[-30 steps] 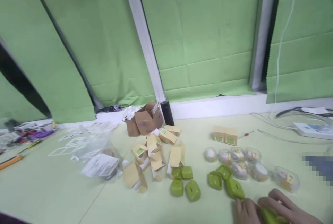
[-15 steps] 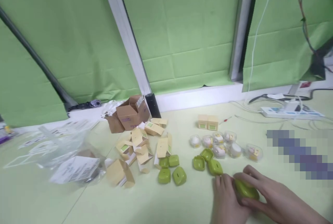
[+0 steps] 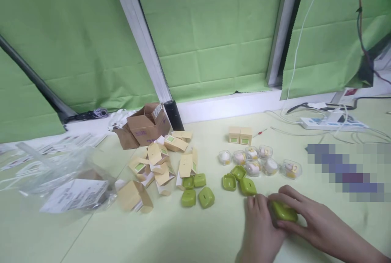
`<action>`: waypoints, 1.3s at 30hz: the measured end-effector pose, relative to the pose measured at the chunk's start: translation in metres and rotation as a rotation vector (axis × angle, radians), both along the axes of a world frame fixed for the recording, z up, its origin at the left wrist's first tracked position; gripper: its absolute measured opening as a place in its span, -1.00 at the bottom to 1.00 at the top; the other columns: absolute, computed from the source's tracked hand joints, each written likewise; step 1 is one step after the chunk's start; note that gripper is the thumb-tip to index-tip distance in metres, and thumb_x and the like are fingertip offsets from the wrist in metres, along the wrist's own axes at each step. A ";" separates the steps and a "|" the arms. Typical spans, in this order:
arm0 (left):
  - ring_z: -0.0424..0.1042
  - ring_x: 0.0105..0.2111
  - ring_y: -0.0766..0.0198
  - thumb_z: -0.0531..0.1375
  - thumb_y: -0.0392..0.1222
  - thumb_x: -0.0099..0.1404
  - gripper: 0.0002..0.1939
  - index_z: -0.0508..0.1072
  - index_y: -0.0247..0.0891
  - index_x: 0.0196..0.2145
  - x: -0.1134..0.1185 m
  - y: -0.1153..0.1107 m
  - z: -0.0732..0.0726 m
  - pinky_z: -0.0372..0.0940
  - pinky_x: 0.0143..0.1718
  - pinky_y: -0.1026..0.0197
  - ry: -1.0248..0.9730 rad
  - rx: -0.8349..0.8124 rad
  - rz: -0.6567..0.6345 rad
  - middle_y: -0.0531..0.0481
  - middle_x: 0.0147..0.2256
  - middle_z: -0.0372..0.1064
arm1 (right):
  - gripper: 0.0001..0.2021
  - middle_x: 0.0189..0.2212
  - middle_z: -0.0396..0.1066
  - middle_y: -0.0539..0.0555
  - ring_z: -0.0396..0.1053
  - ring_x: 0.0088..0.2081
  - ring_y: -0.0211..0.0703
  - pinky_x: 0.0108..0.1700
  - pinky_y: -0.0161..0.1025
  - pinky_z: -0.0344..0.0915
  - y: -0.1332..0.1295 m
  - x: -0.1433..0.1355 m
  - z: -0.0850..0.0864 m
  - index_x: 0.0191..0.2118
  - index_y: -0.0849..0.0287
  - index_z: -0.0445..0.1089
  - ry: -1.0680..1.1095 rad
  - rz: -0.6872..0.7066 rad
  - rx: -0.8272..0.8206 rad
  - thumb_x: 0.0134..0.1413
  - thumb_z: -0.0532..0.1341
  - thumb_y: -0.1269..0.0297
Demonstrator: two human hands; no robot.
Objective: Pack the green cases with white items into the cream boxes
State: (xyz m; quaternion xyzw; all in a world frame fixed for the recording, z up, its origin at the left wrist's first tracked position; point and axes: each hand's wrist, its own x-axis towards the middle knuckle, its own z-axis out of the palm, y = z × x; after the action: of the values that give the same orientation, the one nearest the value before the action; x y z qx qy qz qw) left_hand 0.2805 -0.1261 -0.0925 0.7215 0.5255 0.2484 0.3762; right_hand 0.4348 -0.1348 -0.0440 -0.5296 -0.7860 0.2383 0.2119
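Note:
A glossy green case (image 3: 284, 211) is gripped between the thumb and fingers of my right hand (image 3: 314, 218) at the lower right. My left hand (image 3: 262, 228) lies against the case's left side, its fingers curled; whether it grips the case too is hidden. Just beyond my left hand sit a closed green piece (image 3: 248, 187) and two open green shells (image 3: 229, 182). Several clear packs (image 3: 253, 168) with white and pink contents lie behind them. More green pieces (image 3: 207, 197) rest left of centre.
Opened small cartons (image 3: 165, 173) are piled left of centre, before a brown cardboard box (image 3: 148, 126). Two small closed boxes (image 3: 240, 135) stand farther back. Plastic bags (image 3: 76, 185) lie at left. A power strip (image 3: 332, 123) with cables is at right.
The view has shifted slightly, so the objects sit a little higher and farther left in the frame. Both hands remain at the green case, with nearly the same hold.

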 end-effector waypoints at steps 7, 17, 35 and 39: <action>0.10 0.03 -0.09 0.33 -0.11 -0.15 -0.12 0.12 -0.34 0.12 -0.025 -0.010 0.027 0.03 0.05 0.03 -0.100 -0.083 -0.082 -0.23 0.02 0.16 | -0.60 -0.08 0.41 0.11 0.47 -0.18 0.03 -0.33 -0.23 0.45 0.001 0.002 -0.044 0.04 -0.08 0.32 -0.064 0.019 0.107 0.03 0.20 0.17; 0.18 0.04 -0.30 0.25 -0.25 -0.05 -0.51 0.28 -0.39 -0.13 -0.165 0.122 0.100 0.03 0.01 -0.19 0.332 0.043 0.584 -0.45 -0.05 0.30 | -0.57 0.01 0.40 0.11 0.38 -0.02 0.09 -0.07 -0.13 0.39 0.000 0.013 -0.059 0.10 -0.06 0.28 0.012 -0.009 0.177 0.08 0.17 0.11; 0.40 -0.10 0.07 0.34 -0.04 -0.03 -0.26 0.10 -0.10 0.06 -0.073 0.095 0.086 0.34 -0.12 0.06 -0.972 0.140 0.443 -0.17 0.03 0.25 | -0.48 -0.12 0.47 0.13 0.37 -0.04 0.12 -0.09 -0.01 0.35 0.079 -0.060 0.050 -0.10 0.06 0.34 0.979 -0.336 -0.137 0.06 -0.04 -0.22; 0.35 -0.03 0.04 0.29 -0.01 0.03 -0.29 0.10 -0.13 0.09 -0.068 0.088 0.072 0.29 -0.06 0.06 -0.992 0.118 0.435 -0.18 0.05 0.25 | -0.54 -0.19 0.49 0.07 0.41 -0.11 0.13 -0.19 -0.03 0.40 0.073 -0.070 0.032 -0.09 -0.03 0.33 0.917 -0.333 -0.126 0.02 0.04 -0.19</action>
State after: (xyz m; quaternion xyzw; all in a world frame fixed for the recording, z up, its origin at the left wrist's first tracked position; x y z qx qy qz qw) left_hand 0.2122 -0.0382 -0.0202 0.4123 0.4074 0.6602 0.4776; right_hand 0.3652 -0.0617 -0.0119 -0.5004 -0.5006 0.4570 0.5387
